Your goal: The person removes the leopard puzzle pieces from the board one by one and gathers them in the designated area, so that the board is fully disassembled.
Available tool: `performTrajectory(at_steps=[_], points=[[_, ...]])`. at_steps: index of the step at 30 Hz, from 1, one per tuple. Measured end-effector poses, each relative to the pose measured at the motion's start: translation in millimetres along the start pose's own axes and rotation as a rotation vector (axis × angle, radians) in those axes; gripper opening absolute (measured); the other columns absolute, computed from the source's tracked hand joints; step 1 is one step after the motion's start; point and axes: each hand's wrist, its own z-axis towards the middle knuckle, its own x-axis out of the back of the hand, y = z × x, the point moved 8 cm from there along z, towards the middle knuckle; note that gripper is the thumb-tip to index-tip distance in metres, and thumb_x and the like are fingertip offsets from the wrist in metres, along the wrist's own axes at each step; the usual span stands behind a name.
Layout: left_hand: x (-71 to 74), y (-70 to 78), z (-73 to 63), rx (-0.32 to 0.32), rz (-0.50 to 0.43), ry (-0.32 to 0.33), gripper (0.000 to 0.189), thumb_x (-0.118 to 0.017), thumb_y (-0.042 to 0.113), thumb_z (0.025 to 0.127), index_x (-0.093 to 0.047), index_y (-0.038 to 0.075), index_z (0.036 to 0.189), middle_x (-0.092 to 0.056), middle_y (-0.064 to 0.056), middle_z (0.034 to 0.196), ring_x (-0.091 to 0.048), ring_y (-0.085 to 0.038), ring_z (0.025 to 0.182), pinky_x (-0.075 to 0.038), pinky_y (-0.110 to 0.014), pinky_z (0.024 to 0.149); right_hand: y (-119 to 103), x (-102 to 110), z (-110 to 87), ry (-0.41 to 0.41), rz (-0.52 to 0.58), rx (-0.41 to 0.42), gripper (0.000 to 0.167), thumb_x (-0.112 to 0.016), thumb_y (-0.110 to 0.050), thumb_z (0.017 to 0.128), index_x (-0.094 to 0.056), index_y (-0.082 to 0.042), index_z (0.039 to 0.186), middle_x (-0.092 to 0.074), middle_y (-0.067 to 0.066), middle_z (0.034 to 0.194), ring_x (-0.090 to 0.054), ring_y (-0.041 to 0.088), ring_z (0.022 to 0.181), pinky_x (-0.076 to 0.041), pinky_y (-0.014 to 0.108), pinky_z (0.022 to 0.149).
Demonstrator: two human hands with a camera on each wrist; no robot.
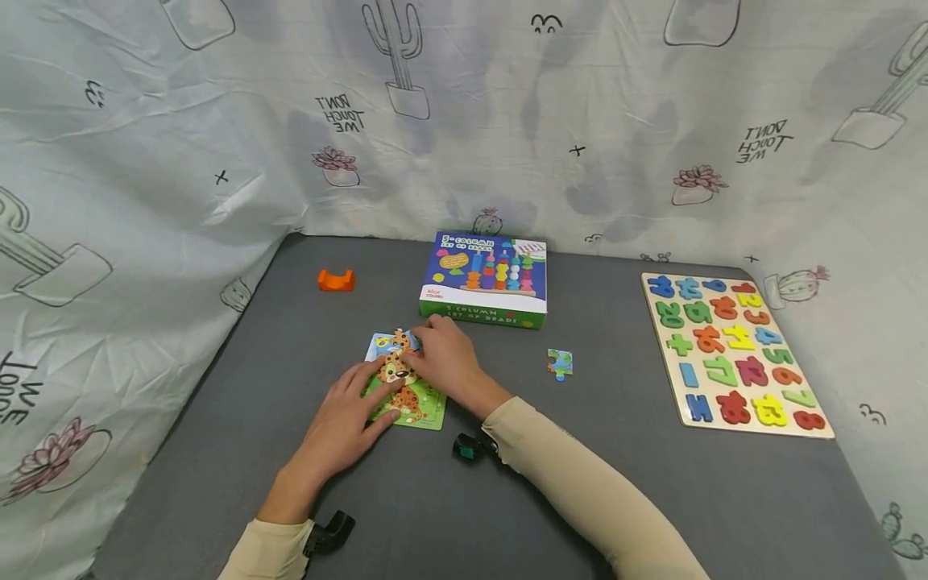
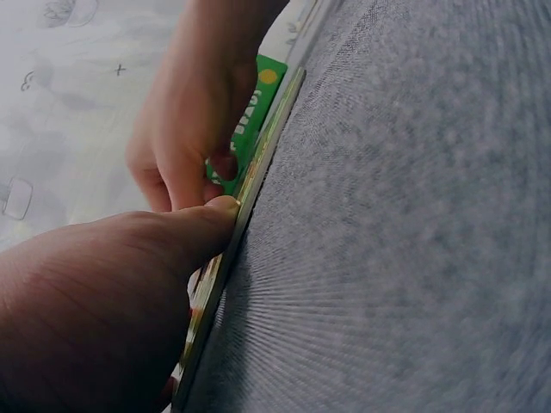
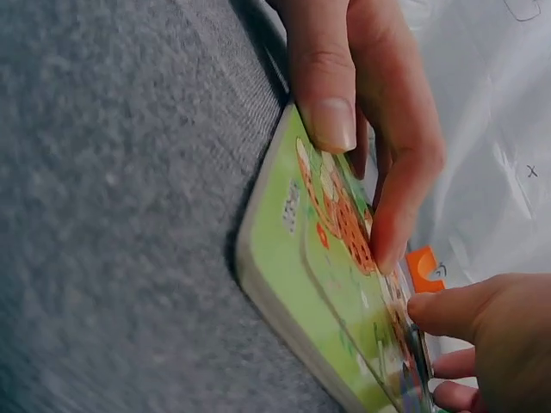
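A small jigsaw puzzle (image 1: 429, 412) in a shallow board, with a spotted leopard on green grass and a blue top, lies flat on the grey table. My left hand (image 1: 350, 420) rests over its left side, fingers extended across the picture and thumb at the near edge. At the upper right, my right hand (image 1: 451, 362) pinches a puzzle piece between thumb and fingers; most of that piece is hidden. From the right wrist view, the right thumb (image 3: 439, 311) is on the picture side, with fingers curled beyond. A loose blue-green puzzle piece (image 1: 561, 363) lies to the right.
Behind the puzzle sits a bead set box (image 1: 484, 278). An orange curved block (image 1: 337, 280) is at the back left. On the right lies a wooden board (image 1: 677, 403) of colourful letters and numbers. Patterned cloth (image 1: 507, 121) hangs around the table.
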Motion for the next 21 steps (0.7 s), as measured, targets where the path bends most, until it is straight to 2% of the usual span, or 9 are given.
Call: performTrajectory(at_steps=[2,8,12,16,21], points=[[-0.3,0.6,0.1,-0.002,-0.003,0.001,0.05,-0.075,0.037,0.104,-0.068,0.018,0.15,-0.038,-0.017,0.17,-0.035,-0.042,0.153,-0.035,-0.07,0.117,0,0,0.9,-0.009,-0.006,0.013,0.046,-0.074,-0.042,0.105,-0.076,-0.012,0.139,-0.066,0.006,0.117,-0.058,0.02,0.101,-0.056,0.035,0.079],[-1.3,1.0,1.0,-0.005,-0.012,0.003,0.049,-0.074,0.038,0.105,-0.068,0.019,0.15,-0.038,-0.017,0.17,-0.035,-0.042,0.153,-0.036,-0.071,0.116,6,2,3.4,-0.072,0.093,0.032,0.039,-0.071,-0.024,0.108,-0.072,-0.01,0.144,-0.066,0.011,0.124,-0.061,0.026,0.11,-0.055,0.039,0.09],[-2.5,-0.3,0.4,0.001,-0.017,0.006,0.049,-0.075,0.037,0.104,-0.068,0.019,0.149,-0.038,-0.017,0.17,-0.036,-0.042,0.152,-0.035,-0.071,0.117,9,-1,4.0,-0.116,0.131,0.012,0.042,-0.068,-0.015,0.106,-0.068,-0.008,0.147,-0.064,0.013,0.129,-0.06,0.027,0.114,-0.054,0.039,0.089],[-3.9,-1.5,-1.0,0.007,-0.022,0.004,0.049,-0.075,0.036,0.104,-0.069,0.019,0.149,-0.038,-0.017,0.17,-0.035,-0.042,0.153,-0.035,-0.071,0.117,10,-4,4.2,-0.133,0.127,0.011,0.05,-0.073,-0.022,0.102,-0.066,-0.005,0.149,-0.063,0.013,0.132,-0.059,0.027,0.117,-0.054,0.039,0.091],[-3.9,-2.9,-1.0,0.018,-0.024,0.002,0.049,-0.075,0.036,0.105,-0.068,0.019,0.15,-0.038,-0.016,0.171,-0.034,-0.041,0.153,-0.034,-0.071,0.118,8,-4,5.5,-0.104,0.089,0.048,0.054,-0.08,-0.034,0.101,-0.069,-0.004,0.145,-0.065,0.012,0.128,-0.06,0.025,0.113,-0.054,0.04,0.094]])
